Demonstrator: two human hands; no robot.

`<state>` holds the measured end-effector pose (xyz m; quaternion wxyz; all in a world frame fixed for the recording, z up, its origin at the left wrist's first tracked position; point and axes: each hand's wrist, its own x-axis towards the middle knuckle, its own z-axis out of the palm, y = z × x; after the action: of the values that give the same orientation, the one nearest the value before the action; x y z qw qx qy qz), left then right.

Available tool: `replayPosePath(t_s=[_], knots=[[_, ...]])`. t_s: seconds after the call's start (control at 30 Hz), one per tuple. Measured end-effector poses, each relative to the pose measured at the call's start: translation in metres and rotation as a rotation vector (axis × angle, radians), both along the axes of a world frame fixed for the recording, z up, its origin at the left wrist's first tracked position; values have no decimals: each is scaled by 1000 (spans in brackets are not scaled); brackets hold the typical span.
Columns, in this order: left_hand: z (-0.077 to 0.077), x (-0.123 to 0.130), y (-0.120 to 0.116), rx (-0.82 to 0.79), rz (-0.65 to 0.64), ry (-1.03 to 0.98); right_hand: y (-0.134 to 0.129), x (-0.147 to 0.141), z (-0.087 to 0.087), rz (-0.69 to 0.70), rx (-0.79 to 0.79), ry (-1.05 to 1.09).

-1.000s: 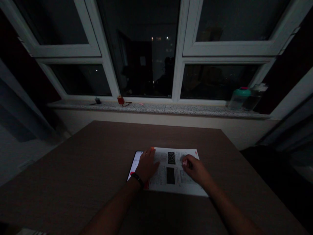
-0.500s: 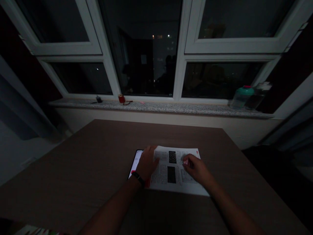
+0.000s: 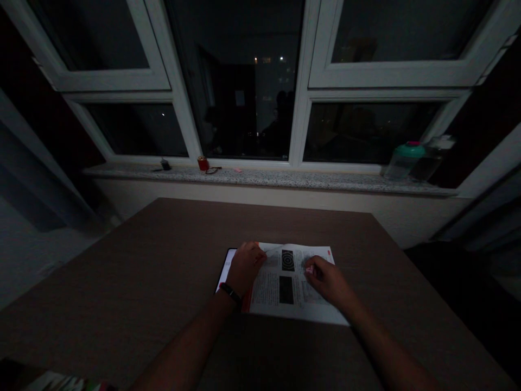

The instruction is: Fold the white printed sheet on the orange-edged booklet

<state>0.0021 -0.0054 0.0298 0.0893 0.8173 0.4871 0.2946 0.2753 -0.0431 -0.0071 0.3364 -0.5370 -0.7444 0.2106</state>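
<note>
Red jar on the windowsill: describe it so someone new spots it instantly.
Find the big white-framed window, then the speckled sill beneath it. Left of the sill's middle stands a small red jar with a gold-coloured top. Its red body sets it apart from the dark bottle to its left and the thin looped cord to its right.

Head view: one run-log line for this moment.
left hand: on left side of printed page | right hand: holding small pink item over printed page | phone: lit, partly hidden
</note>
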Motion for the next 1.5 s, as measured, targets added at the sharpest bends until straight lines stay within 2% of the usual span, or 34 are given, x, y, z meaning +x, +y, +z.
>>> replayPosePath(t_s=[0.33,0.7,0.93,1.07,1.23,1.5], knots=[[-11,6,-3,-73,-161,-19,-3,-3,8,60,43,8],[3,10,-16,-145,-442,-8,-12,-24,18,63,118,65],[3,13,-14,-159,-581,-30,-11,-37,17,39,198,57],[-3,14,-13,-171,-591,12,-7,-38,12,36,204,23],[-7,11,-11,-107,-484,33,-6,-40,10,84,144,-49],[-2,7,-11,-164,-468,26,-5,-37,3,126,113,-66]])
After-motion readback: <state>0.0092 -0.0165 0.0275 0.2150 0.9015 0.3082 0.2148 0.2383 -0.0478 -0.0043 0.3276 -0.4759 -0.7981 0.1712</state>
